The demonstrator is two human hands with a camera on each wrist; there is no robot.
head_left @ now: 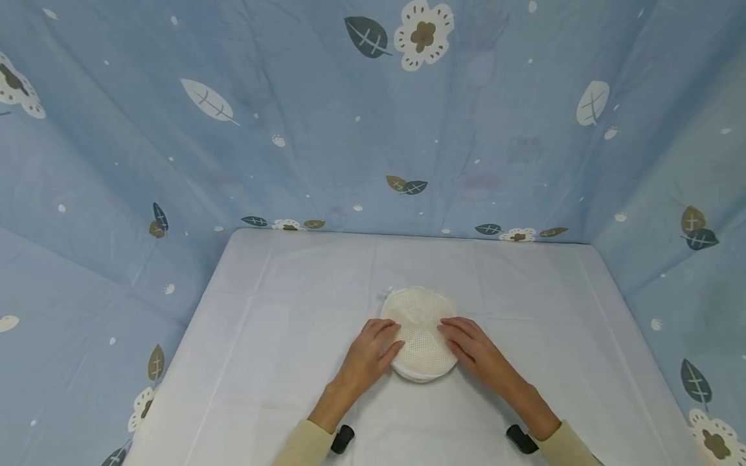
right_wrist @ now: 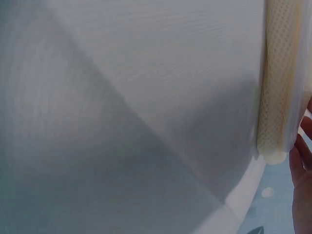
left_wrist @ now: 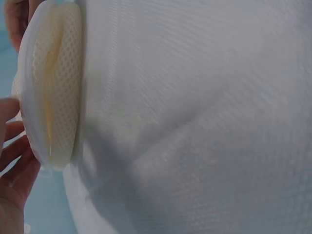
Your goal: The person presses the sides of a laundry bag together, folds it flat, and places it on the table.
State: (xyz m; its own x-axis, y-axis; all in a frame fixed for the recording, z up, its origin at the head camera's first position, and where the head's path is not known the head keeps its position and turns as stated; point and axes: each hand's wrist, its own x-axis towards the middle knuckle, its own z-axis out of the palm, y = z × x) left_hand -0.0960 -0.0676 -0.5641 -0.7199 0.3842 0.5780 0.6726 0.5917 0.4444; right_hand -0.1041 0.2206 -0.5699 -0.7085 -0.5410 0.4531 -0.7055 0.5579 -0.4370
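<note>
A round, cream mesh pouch (head_left: pixel 421 349) with a white rim lies flat on the white-covered table. From the side it is a thick disc, its mesh wall (left_wrist: pixel 66 92) showing a yellowish streak below the rim. The fingers of my left hand (head_left: pixel 367 356) rest on its top near the left edge, with the thumb nearer to me. Opposite, my right hand (head_left: pixel 478 356) touches the top near the right edge, fingers slightly bent. A shallow crease runs through the mesh between the hands. The underside of the pouch is hidden.
A white cloth (head_left: pixel 280 349) with fold lines covers the table. Blue curtains (head_left: pixel 326 116) printed with leaves and flowers stand around its back and sides. At each wrist there is a small black device (head_left: pixel 342 439), below a beige sleeve (head_left: pixel 305 445).
</note>
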